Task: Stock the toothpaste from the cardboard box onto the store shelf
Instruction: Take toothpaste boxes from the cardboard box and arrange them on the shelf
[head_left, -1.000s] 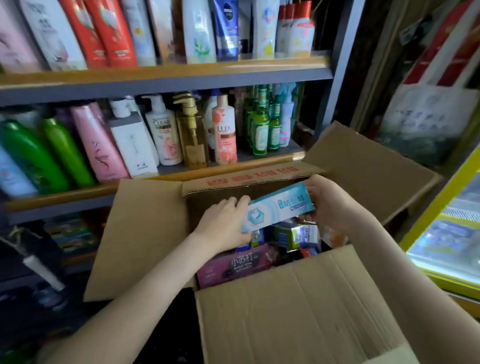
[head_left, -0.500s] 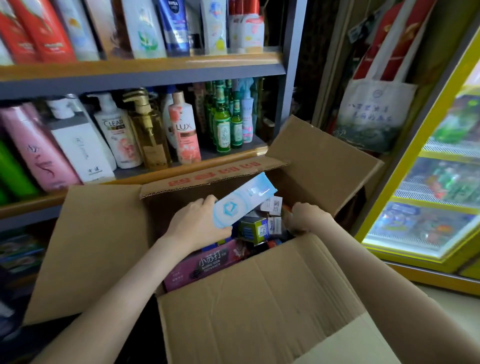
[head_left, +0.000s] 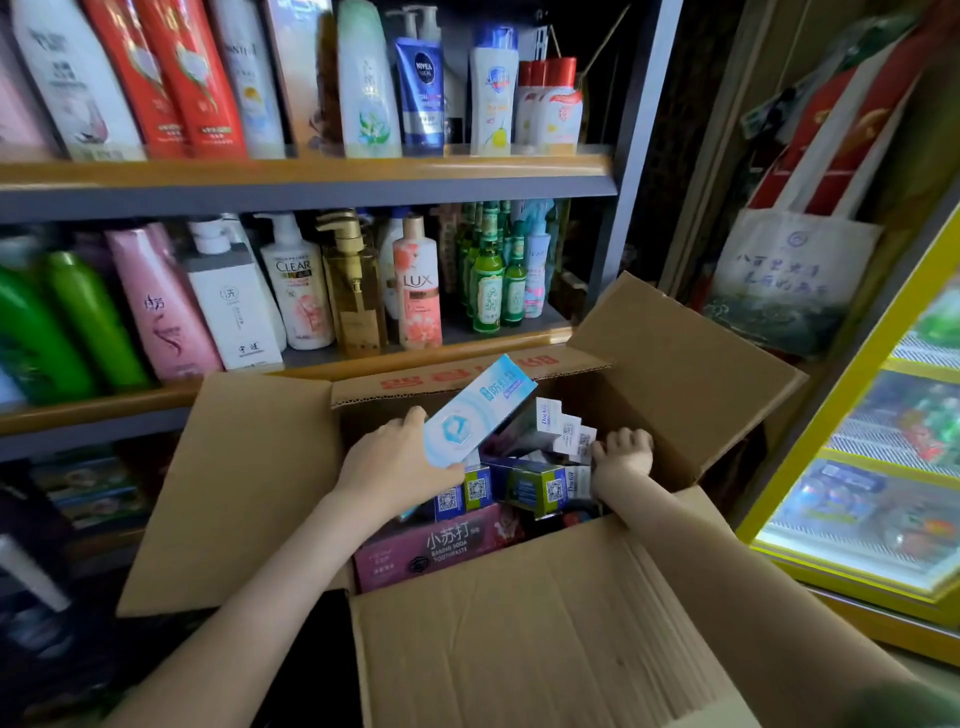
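An open cardboard box (head_left: 519, 623) stands in front of the store shelf (head_left: 311, 182). My left hand (head_left: 389, 467) grips a light blue toothpaste carton (head_left: 478, 410), tilted up above the box. My right hand (head_left: 623, 452) reaches down into the box's right side, its fingers curled at a white toothpaste carton (head_left: 569, 431); what it holds is unclear. Inside lie several more cartons, among them a pink baking-soda toothpaste carton (head_left: 436, 545) and a blue and green carton (head_left: 530, 483).
Both shelf levels are packed with shampoo and lotion bottles, such as a Lux bottle (head_left: 418, 291) and green glass bottles (head_left: 488, 280). A tote bag (head_left: 779, 280) hangs to the right. A yellow-framed display cabinet (head_left: 893, 467) stands at far right.
My right hand let go of the blue carton and dropped into the box. The left hand alone now holds the carton, tilted more upright. The view has swung right and up.
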